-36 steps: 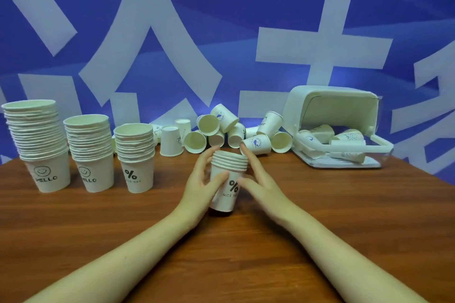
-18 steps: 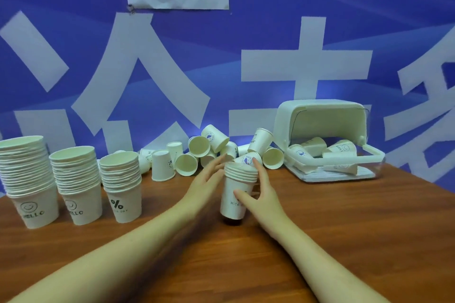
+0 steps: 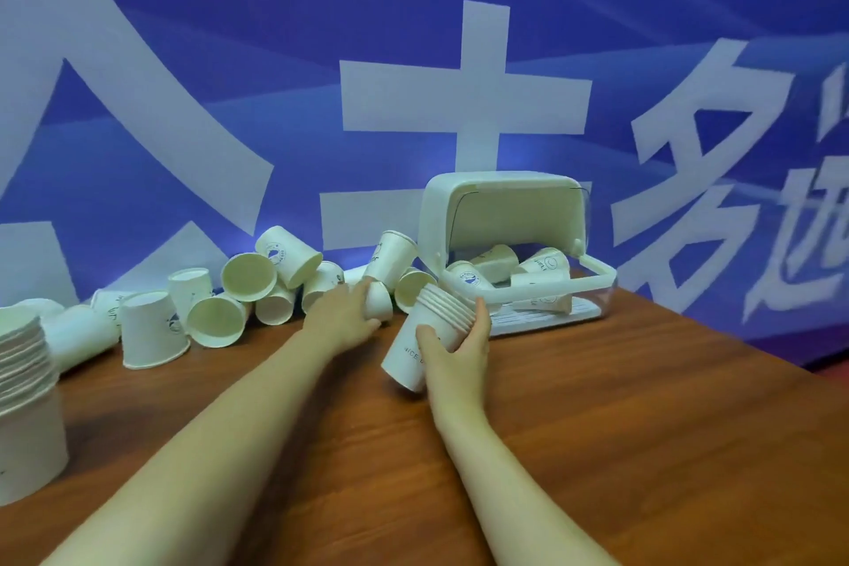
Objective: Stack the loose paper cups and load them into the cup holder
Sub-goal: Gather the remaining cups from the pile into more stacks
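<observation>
Your right hand [image 3: 455, 347] held the stack [image 3: 425, 338] off the table [image 3: 643, 450], fingers curled round its far side and thumb on the near side. The stack was tilted, rims leaning up and away toward the holder [image 3: 505, 216]. Your left hand [image 3: 342, 317] had reached into the loose cups [image 3: 275, 276] against the far wall, fingers curled round a small cup [image 3: 377, 301] at the pile's right end.

Judging from this, the first risk lay in that pile. A tall cup [image 3: 390, 260] leaned just above the one you gripped, and others lay on their sides, touching. Pulling the small cup out sharply would probably have rolled its neighbours toward the near edge or the holder.

The second risk was the stack. Its grip sat mid-body, and the tilt meant a jolt could have slid the upper cups loose. Nesting the new cup at an angle might have crumpled a rim or jammed it crooked.

The holder stood open at far right, loose cups already lying inside it. They would likely have blocked a stack from seating. A taller stack [image 3: 25, 404] stood at the near left edge, well apart from both hands.
</observation>
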The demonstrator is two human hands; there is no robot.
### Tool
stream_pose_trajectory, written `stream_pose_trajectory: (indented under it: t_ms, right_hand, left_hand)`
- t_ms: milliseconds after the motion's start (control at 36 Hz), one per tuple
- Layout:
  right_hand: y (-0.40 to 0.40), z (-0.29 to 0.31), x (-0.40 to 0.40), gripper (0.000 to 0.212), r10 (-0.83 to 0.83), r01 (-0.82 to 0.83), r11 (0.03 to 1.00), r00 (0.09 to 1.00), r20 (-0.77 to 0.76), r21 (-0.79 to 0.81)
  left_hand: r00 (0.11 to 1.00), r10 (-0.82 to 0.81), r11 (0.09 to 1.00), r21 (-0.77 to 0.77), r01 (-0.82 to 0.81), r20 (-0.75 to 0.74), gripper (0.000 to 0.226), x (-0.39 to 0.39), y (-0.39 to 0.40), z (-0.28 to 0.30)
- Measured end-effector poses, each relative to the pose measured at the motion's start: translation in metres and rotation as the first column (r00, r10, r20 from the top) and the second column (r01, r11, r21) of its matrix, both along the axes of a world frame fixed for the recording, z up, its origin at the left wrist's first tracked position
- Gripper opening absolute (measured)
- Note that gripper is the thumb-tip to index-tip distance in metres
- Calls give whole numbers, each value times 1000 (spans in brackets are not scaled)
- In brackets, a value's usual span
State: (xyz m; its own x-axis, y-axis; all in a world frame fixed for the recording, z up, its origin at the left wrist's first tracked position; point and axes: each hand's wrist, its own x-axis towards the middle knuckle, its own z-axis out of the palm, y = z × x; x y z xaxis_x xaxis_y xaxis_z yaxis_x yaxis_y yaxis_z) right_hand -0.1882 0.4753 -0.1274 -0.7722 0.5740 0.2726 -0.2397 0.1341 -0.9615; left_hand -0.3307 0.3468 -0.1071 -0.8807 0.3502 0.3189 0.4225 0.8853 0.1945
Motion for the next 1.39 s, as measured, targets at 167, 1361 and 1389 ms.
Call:
stream_pose_trajectory:
  t_ms: [167,1361,1389]
  right_hand:
    - [-3,-1,-1,84,51,-50,997,999,-12,59]
    - [-66,4,49,59,667,-647,672,740,87,360]
    - [-66,4,48,58,669,-649,680,740,76,341]
  left_hand:
    - [989,113,993,-10,-114,-94,73,-1,-14,-16]
    - [955,-232,427,863,268,-182,38,181,-124,5]
    - [958,-231,452,853,263,-173,38,182,-123,1]
